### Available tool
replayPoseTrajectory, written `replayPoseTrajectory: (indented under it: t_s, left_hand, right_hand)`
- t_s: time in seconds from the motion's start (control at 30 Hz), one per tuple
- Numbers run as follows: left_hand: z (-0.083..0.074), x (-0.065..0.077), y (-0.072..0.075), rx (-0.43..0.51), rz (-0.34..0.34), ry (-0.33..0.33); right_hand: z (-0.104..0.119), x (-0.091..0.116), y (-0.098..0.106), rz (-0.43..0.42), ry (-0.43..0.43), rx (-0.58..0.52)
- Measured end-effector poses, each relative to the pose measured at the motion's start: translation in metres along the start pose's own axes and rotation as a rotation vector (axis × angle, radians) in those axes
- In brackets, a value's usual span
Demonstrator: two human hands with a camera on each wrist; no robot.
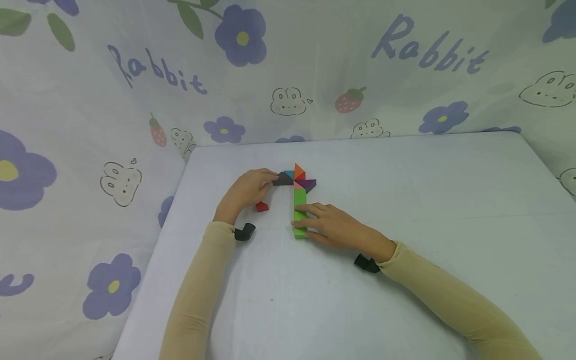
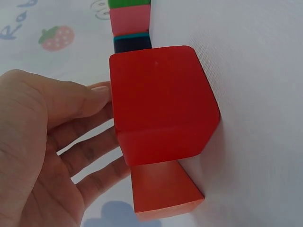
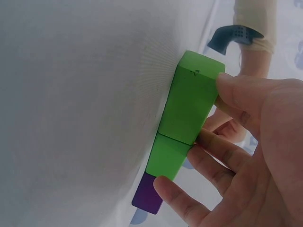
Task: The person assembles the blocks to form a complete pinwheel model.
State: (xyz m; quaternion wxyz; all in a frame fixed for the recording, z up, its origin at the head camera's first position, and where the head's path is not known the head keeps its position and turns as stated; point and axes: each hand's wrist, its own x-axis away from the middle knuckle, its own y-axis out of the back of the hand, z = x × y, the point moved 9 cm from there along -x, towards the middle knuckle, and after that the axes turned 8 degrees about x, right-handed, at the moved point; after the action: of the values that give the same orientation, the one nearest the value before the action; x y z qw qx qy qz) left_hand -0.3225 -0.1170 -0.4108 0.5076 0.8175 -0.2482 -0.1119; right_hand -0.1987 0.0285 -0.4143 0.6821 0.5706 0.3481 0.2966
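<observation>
My left hand (image 1: 251, 187) has its fingertips at the left end of a dark block (image 1: 283, 179) lying beside small blue (image 1: 289, 174), orange (image 1: 299, 171) and purple (image 1: 308, 185) blocks. Close to that palm, a red block (image 2: 161, 94) fills the left wrist view and hides the fingertips there; an orange block (image 2: 163, 189) lies beyond it. My right hand (image 1: 337, 225) rests with extended, spread fingers along the top of a column of green blocks (image 1: 300, 199). Its thumb touches the near green block (image 3: 191, 104). A pink block (image 1: 298, 185) sits at the column's far end.
Both wrists wear dark cameras, one by the left cuff (image 1: 244, 232) and one by the right cuff (image 1: 367, 263). A white cloth covers the table (image 1: 427, 200). Behind it hangs a printed fabric (image 1: 315, 60) with flowers, rabbits and strawberries.
</observation>
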Motion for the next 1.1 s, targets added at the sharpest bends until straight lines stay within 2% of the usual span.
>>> replayPoseTrajectory:
  t_s: [0.2, 1.1]
  left_hand:
    - [-0.0004, 0.0010, 0.0000, 0.022, 0.002, 0.011]
    - [-0.0027, -0.0013, -0.0037, 0.000, 0.002, 0.023]
  right_hand:
    - [0.0003, -0.0002, 0.0006, -0.002, 0.000, -0.003]
    - [0.0000, 0.0004, -0.0003, 0.004, 0.003, 0.001]
